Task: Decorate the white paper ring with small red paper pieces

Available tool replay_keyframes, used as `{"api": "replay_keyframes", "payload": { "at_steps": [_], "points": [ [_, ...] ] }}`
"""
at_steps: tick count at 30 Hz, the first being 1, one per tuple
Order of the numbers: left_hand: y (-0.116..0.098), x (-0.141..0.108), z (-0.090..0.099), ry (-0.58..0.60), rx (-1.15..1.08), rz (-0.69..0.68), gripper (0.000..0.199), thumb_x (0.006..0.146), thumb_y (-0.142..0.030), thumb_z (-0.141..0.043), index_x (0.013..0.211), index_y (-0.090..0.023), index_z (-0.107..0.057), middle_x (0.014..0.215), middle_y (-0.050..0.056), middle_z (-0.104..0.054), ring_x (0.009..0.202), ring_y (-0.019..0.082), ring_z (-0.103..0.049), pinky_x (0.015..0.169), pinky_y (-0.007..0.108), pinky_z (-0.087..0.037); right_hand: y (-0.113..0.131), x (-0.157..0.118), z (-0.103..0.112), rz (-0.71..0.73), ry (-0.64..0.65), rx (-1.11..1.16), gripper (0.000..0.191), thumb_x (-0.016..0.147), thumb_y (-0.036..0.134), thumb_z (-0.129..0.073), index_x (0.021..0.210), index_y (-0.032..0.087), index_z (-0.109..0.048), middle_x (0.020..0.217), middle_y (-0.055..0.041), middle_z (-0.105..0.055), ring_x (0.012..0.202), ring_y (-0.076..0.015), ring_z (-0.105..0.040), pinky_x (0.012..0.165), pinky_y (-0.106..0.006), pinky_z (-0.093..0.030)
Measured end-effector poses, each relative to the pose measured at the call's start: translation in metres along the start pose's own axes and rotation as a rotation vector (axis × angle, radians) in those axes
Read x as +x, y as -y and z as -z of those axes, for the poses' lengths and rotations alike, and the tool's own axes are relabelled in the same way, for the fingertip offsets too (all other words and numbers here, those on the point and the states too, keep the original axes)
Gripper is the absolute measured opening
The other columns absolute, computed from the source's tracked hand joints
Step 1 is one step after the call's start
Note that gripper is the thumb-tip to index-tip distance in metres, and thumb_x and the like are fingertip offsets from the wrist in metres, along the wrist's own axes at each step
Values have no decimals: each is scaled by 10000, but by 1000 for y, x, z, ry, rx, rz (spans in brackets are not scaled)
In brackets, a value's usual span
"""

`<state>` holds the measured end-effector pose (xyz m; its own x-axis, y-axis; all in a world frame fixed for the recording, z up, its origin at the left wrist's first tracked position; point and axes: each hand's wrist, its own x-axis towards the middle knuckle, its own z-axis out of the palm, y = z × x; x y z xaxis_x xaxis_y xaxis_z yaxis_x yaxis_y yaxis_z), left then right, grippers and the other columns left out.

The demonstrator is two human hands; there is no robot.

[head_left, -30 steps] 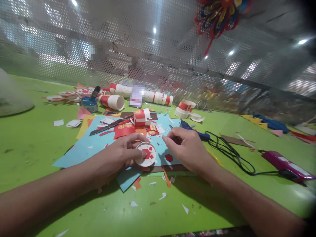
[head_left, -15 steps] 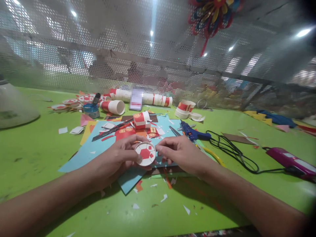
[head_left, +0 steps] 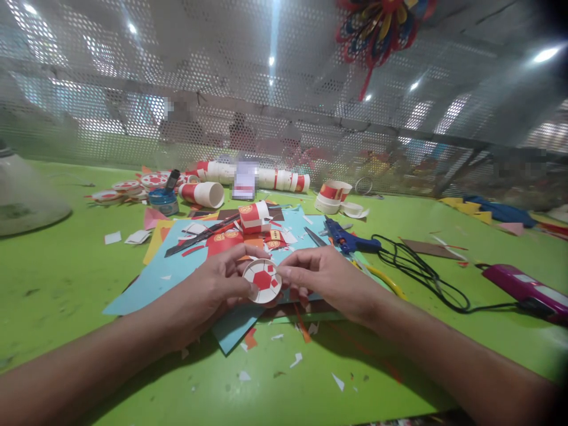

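The left hand (head_left: 215,278) grasps the white disc (head_left: 263,284); the right hand (head_left: 328,275) pinches at its rim, though I cannot tell whether on a scrap. 1 red hexagon (head_left: 261,280) and at least 2 small red pieces (head_left: 270,268) lie on the disc; bare segments suggest it is partway done. Beyond the left fingers, a dark tool (head_left: 172,180) appears to stand in a blue jar (head_left: 163,203), contents unclear.

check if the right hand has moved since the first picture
Yes: judged against the blue glue gun, the right hand has moved left and slightly nearer the wearer, its fingertips now by the rim of the round white piece.
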<state>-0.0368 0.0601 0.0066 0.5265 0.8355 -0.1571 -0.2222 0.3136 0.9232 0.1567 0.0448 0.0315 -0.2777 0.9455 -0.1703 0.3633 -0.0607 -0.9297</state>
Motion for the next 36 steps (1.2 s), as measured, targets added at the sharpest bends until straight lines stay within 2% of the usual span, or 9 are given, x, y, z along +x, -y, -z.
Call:
{"api": "replay_keyframes", "payload": {
  "at_steps": [7,13,15,18,24,28,31,33,36],
  "points": [
    [-4,-5,-4,15,-58,-43,392,718,-63,-608,1090,-186,-584,1038,74,-702,900,222,-697,840,360,-567,1,0,-1,-97,-20,210,160,863,274,-636,749,165,-659,540,29,-610,423,-57,-503,435,-179,-415],
    [-10,3,11,-326,79,-336,187,865,-178,-521,959,-110,-668,1051,116,-703,993,204,-656,851,275,-549,-3,6,1,-25,-69,289,167,827,258,-672,700,155,-635,552,-2,-640,452,-78,-547,445,-205,-423],
    [-10,7,18,-398,88,-393,132,855,-184,-571,900,-112,-672,910,87,-720,862,163,-668,760,225,-549,-6,8,1,6,-67,296,167,813,272,-685,707,150,-641,588,-10,-649,478,-87,-563,473,-226,-453],
    [-8,11,21,-472,97,-280,110,795,-155,-671,900,-123,-675,748,35,-710,612,93,-609,595,176,-506,-7,8,1,22,-81,288,148,801,262,-692,717,151,-642,618,-10,-652,497,-90,-566,481,-232,-460],
    [-7,6,17,-390,80,-220,102,726,-163,-753,811,-150,-699,803,35,-726,745,121,-656,730,200,-525,-1,4,1,68,-108,249,119,819,229,-664,733,155,-627,553,23,-626,447,-64,-526,449,-198,-407],
    [-10,2,15,-347,110,-255,143,802,-287,-657,768,-155,-701,822,56,-698,819,162,-628,669,205,-503,-4,3,1,65,-92,269,147,804,276,-687,736,163,-623,573,9,-645,473,-79,-560,459,-206,-407],
    [-10,0,9,-234,112,-180,242,821,-382,-650,937,-181,-716,969,68,-697,882,187,-618,657,227,-497,-7,3,0,63,-58,329,163,789,297,-708,741,167,-622,596,6,-652,510,-95,-589,497,-223,-447],
    [-9,0,6,-151,158,-145,306,806,-418,-689,1026,-206,-704,1004,63,-697,859,183,-612,650,234,-487,-7,3,0,75,-54,327,163,785,293,-713,740,164,-625,586,13,-642,517,-96,-592,510,-223,-457],
    [-6,-1,3,-144,304,-126,271,780,-412,-736,943,-196,-722,851,39,-698,672,131,-548,577,217,-436,-5,2,-2,80,-75,262,149,774,268,-706,714,156,-627,568,32,-620,501,-78,-563,519,-211,-452]
  ]
}}
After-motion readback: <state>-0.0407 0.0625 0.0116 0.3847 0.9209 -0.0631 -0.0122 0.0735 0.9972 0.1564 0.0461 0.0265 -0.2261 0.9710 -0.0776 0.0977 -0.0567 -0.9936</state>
